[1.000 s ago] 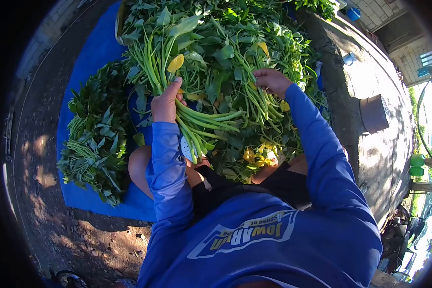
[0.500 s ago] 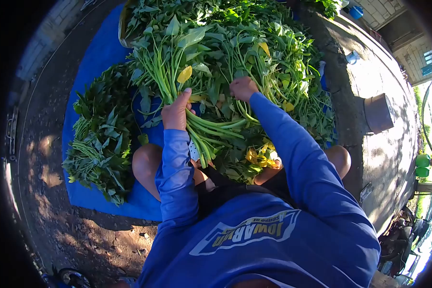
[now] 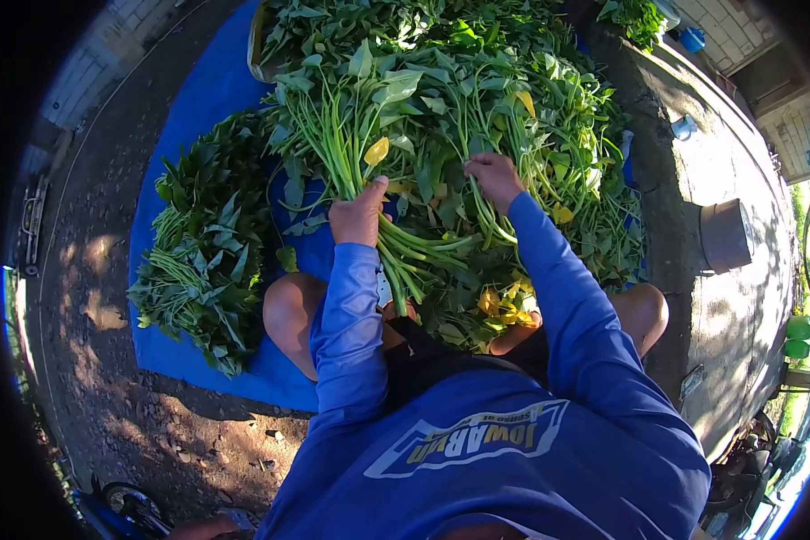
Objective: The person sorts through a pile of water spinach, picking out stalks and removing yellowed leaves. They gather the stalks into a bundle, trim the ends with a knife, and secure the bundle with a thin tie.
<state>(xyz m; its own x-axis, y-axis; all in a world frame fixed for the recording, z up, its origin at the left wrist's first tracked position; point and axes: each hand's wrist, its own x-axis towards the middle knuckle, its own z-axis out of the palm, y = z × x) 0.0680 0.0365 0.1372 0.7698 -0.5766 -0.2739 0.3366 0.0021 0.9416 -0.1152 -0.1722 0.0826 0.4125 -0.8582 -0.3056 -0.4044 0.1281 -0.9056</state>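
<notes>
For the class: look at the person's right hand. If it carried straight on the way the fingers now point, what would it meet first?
The right hand points up-frame into the loose green stalks and leaves; it would probably meet more of these first, though depth is unclear.

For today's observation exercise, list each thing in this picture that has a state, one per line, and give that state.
left hand: shut around a bunch of green stems
bunch of green stems: held, cut ends fanned towards the person
right hand: fingers curled on stems in the loose pile
loose pile of greens: spread out, unsorted
stacked greens: lying on the blue tarp
yellow leaf: discoloured, in the held bunch
</notes>
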